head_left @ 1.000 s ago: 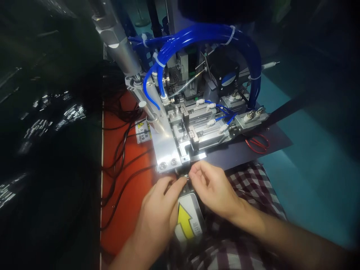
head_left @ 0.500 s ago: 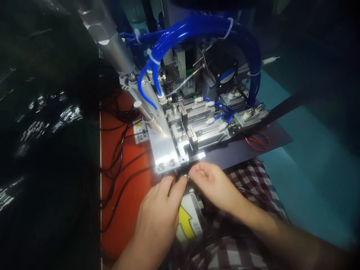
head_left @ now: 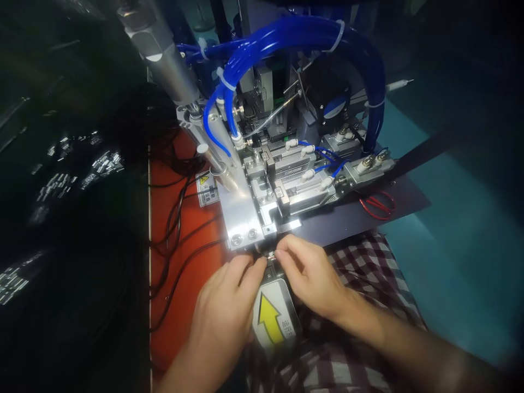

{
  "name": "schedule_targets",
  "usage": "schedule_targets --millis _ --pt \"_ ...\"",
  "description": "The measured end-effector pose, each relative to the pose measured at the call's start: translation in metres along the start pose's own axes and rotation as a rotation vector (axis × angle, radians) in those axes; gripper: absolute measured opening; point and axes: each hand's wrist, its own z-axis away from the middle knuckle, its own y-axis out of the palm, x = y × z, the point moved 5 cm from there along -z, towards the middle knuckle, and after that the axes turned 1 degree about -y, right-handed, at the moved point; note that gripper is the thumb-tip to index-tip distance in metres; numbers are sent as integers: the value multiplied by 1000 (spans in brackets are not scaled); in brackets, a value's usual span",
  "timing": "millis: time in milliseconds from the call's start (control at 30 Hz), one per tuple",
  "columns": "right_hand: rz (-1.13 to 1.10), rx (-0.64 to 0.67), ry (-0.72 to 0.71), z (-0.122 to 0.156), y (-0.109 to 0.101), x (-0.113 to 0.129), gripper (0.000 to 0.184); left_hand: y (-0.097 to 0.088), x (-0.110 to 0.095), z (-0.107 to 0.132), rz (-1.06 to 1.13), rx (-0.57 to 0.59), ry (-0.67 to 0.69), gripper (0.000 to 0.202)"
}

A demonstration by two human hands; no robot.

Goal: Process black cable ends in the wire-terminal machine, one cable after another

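Note:
At the front of a metal machine fixture (head_left: 241, 221), my two hands meet with their fingertips close together. A small shiny metal part (head_left: 271, 256) shows between them, too small to name exactly. My right hand (head_left: 313, 275) pinches this part with thumb and index finger. My left hand (head_left: 229, 297) is closed, its thumb against the fingers at the part's left end; what those fingers grip is hidden. Just below the fingertips lies a white plate with a yellow arrow (head_left: 269, 316). Above the hands are small clamping blocks (head_left: 281, 199) of the fixture.
A thick bundle of blue air hoses (head_left: 282, 35) arches over the machine. Black cables (head_left: 176, 218) run across the orange surface (head_left: 184, 295) at left. Shiny small pieces (head_left: 104, 166) lie on the dark area further left. A red wire loop (head_left: 379, 206) rests on the base plate.
My left hand has shifted slightly left and down, showing more of the arrow plate. My right fingers remain pinched near the same spot. The whole view has moved a little.

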Motion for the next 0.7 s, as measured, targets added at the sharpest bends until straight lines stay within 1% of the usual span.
schedule_targets --millis 133,233,300,367,467,500,567,700 --pt "-79 32 74 0 -1 -3 20 7 8 5 61 -15 -16 30" --pt "-150 39 125 0 0 -5 19 8 9 7 66 -39 -13 28" --pt "-270 37 207 -1 3 -7 18 7 6 6 17 -29 1 29" --pt "-423 44 324 -2 6 -12 18 6 4 4 -30 0 3 31" --pt "-605 123 469 -2 12 -15 25 5 2 2 -39 20 -11 34" --pt "-634 151 485 -2 13 -16 27 5 2 2 -32 22 -17 34" --pt "-635 177 465 -2 12 -16 29 6 2 -1 -18 35 -20 35" --pt "-540 144 383 -1 9 -18 29 7 2 -5 3 61 13 38"
